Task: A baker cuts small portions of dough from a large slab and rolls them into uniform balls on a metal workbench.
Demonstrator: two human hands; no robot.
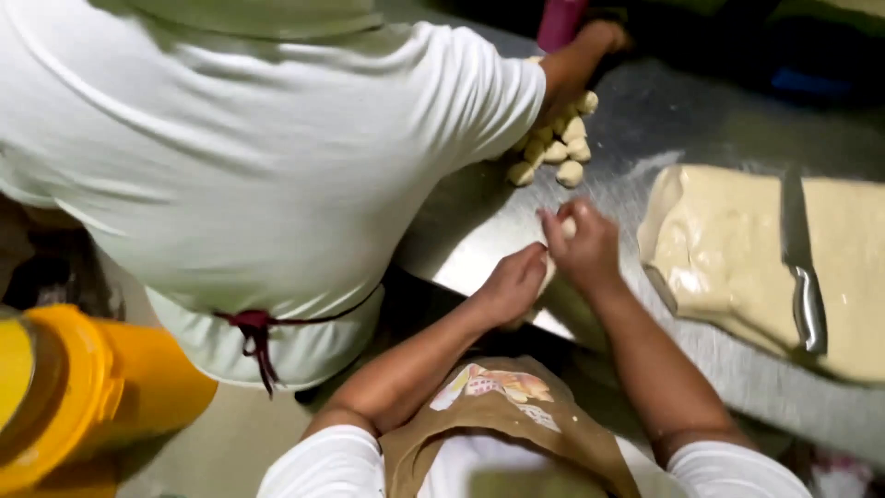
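Note:
Both of my hands meet over the near edge of a steel table (479, 231). My left hand (514, 281) and my right hand (583, 244) are closed together around a small pale piece of dough (553, 263), most of it hidden between the fingers. A big flat slab of dough (719, 249) lies to the right of my hands. On that slab rests a long knife (800, 267), handle toward me.
A pile of several small dough balls (558, 148) sits farther back on the table. A co-worker in a white shirt (249, 157) leans over the left side, one arm (576, 60) reaching to the pile. A yellow bucket (83, 397) stands on the floor at lower left.

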